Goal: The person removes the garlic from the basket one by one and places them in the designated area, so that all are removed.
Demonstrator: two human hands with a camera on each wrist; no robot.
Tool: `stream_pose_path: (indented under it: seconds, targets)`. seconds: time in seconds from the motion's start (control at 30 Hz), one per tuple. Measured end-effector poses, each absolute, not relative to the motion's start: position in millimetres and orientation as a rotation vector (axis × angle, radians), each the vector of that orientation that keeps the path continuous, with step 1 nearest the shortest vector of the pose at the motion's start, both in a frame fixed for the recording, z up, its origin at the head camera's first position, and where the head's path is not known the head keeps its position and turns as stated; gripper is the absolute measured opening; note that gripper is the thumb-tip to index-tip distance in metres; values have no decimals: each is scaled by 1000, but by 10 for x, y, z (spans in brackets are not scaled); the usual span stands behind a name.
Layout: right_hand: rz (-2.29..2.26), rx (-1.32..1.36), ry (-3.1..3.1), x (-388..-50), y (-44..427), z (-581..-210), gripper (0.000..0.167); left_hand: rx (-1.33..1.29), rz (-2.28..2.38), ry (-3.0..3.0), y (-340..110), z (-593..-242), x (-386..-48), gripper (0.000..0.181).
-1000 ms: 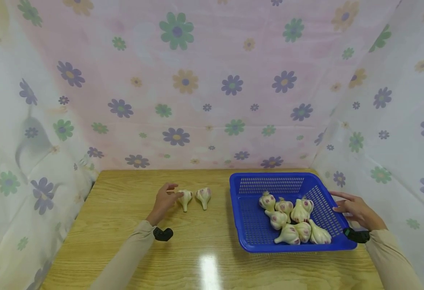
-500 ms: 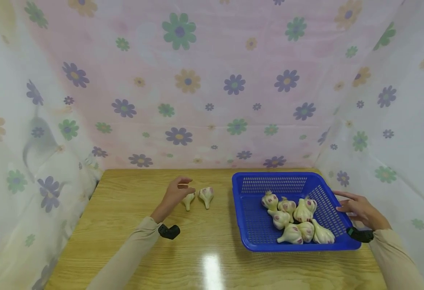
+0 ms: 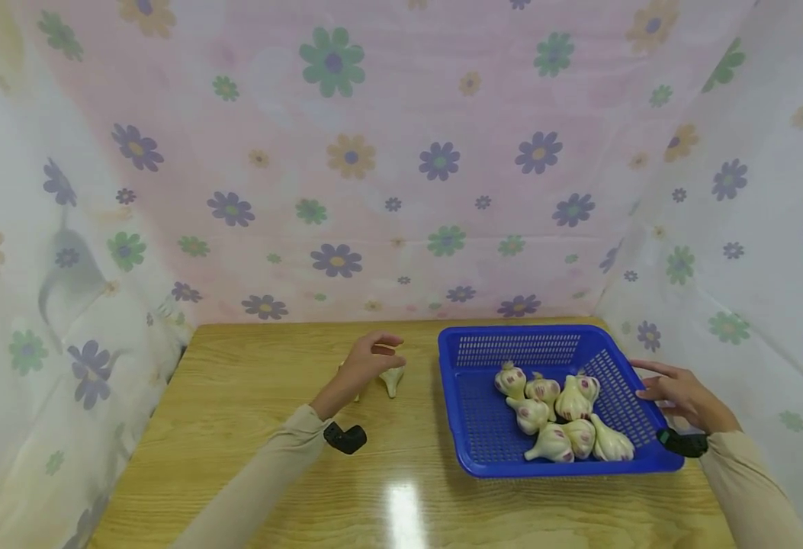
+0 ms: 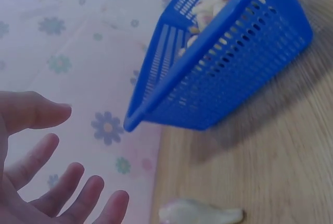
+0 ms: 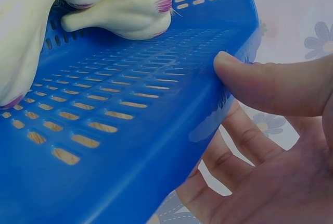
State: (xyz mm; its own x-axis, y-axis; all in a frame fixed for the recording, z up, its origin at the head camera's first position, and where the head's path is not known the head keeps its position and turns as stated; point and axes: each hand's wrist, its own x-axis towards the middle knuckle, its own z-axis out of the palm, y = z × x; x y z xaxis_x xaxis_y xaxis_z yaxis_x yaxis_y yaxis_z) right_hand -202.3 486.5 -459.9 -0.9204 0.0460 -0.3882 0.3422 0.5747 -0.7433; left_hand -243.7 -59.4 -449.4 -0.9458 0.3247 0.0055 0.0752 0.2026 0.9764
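My left hand hovers over two garlic bulbs on the wooden table, its thumb and fingers apart and holding nothing. The right-hand garlic bulb shows below the fingertips; the other is almost wholly hidden behind the hand. In the left wrist view a garlic bulb lies below and apart from the fingers. My right hand grips the right side of a blue plastic basket, thumb on the rim and fingers against the outside wall. Several garlic bulbs with purple marks lie inside the basket.
The wooden table has bare wood left of the bulbs and in front. A flowered cloth hangs behind and at both sides. The basket's left wall stands right of the left hand.
My left hand has moved right, from beside the left bulb to above the right one, now covering most of the left bulb. The right hand stays on the basket.
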Motion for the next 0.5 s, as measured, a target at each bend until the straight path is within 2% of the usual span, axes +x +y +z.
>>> stream_pose_path:
  seconds: [0.3,0.5]
  targets:
    - [-1295,321,2464,-2041,4872,-4552,75,580,1806,2224,-304,-4285,-2397,35]
    - [-1298,321,2456,-2015,4873,-4568,76,655,1698,2268,-107,-4322,-2424,34]
